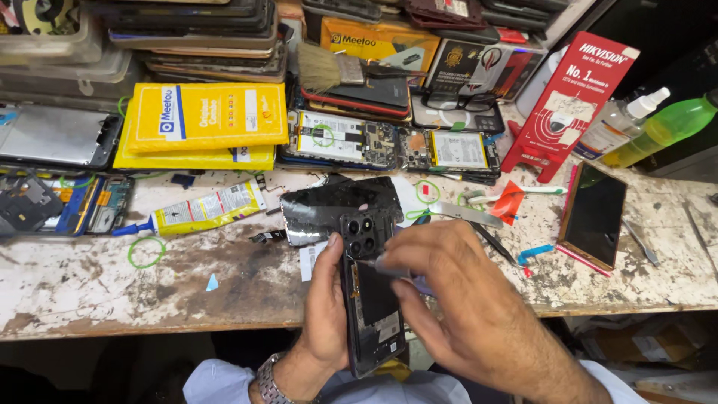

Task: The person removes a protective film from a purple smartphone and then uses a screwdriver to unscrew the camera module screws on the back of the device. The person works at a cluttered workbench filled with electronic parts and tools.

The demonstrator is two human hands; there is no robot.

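— What does the head view show at the counter (90,284)?

— A person's left hand (327,303) is clamped around the side of an opened black phone (372,299), held upright over the counter's near edge with its back cover off and the camera cluster at the top. The right hand (456,299) is closed on a slim tool (396,271), whose tip rests on the phone's exposed inside just below the cameras.

— And around the hands?

— A removed black back panel (336,206) lies just beyond the phone, toward the middle of the counter. A yellow glue tube (198,212) sits to the left, with yellow boxes (202,123) stacked at the far edge. Two opened phones (393,146) showing boards and batteries lie along the far side. A dark-screened phone (594,217) rests near the right end, beside a red card stand (568,101) and a green spray bottle (662,127).
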